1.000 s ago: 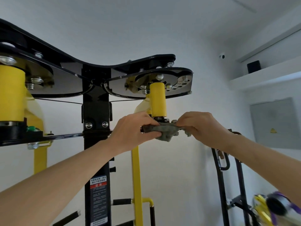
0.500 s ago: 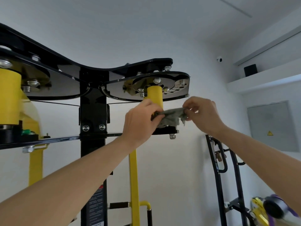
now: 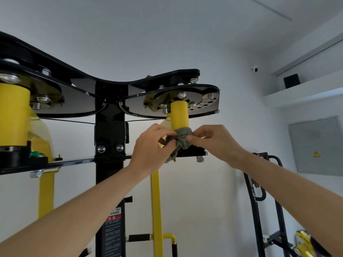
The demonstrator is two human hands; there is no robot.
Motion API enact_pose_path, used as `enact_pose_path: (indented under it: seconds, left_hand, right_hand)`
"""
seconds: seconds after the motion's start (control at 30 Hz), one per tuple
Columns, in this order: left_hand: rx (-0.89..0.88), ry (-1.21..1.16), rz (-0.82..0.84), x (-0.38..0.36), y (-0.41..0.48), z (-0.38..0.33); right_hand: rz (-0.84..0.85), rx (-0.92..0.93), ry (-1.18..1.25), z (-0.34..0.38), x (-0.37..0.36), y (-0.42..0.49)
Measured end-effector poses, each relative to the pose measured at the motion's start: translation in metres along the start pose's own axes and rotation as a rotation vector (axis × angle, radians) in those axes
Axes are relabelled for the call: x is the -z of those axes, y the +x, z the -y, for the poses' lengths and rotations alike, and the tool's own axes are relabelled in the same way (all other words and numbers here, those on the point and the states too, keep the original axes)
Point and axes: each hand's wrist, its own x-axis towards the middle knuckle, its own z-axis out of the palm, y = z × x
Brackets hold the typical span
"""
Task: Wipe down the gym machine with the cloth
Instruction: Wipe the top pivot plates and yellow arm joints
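Observation:
The gym machine has a black upright post (image 3: 110,138) and black curved top plates (image 3: 141,106). A yellow cylinder (image 3: 179,114) hangs under the right plate. A grey-green cloth (image 3: 181,139) is wrapped round the lower part of that cylinder, with one end hanging down. My left hand (image 3: 151,148) pinches the cloth's left end. My right hand (image 3: 213,140) pinches its right end with thumb and fingers. Both hands are raised above head height, close together on either side of the cylinder.
A second yellow cylinder (image 3: 14,115) sits at the far left. A yellow bar (image 3: 156,210) runs down below the hands. A black rack (image 3: 259,191) stands at the right by the white wall, below a shelf (image 3: 300,93) and a grey panel (image 3: 317,145).
The cloth went from the bracket under the cylinder up onto the yellow cylinder, and now sits lower on it, wrapped round. Both hands moved with it.

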Motion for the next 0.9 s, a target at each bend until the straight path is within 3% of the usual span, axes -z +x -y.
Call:
enact_pose_path:
  seconds: [0.13, 0.27, 0.53, 0.7, 0.9]
  left_hand:
    - [0.090, -0.005, -0.042, -0.006, -0.005, -0.009]
    - [0.140, -0.002, -0.166, -0.012, 0.010, -0.007]
    - [0.167, -0.106, -0.371, -0.018, 0.057, -0.014]
    - [0.171, -0.122, -0.353, -0.016, 0.062, -0.009]
    - [0.233, -0.154, -0.219, -0.009, 0.037, -0.003]
  right_hand:
    - [-0.173, 0.011, -0.043, 0.008, -0.015, 0.001]
    - [-0.293, 0.047, 0.061, 0.014, -0.022, 0.010]
    - [-0.392, 0.108, 0.258, 0.031, -0.021, 0.049]
    - [-0.353, 0.084, 0.291, 0.024, -0.021, 0.055]
    - [-0.312, 0.075, 0.186, 0.014, -0.018, 0.032]
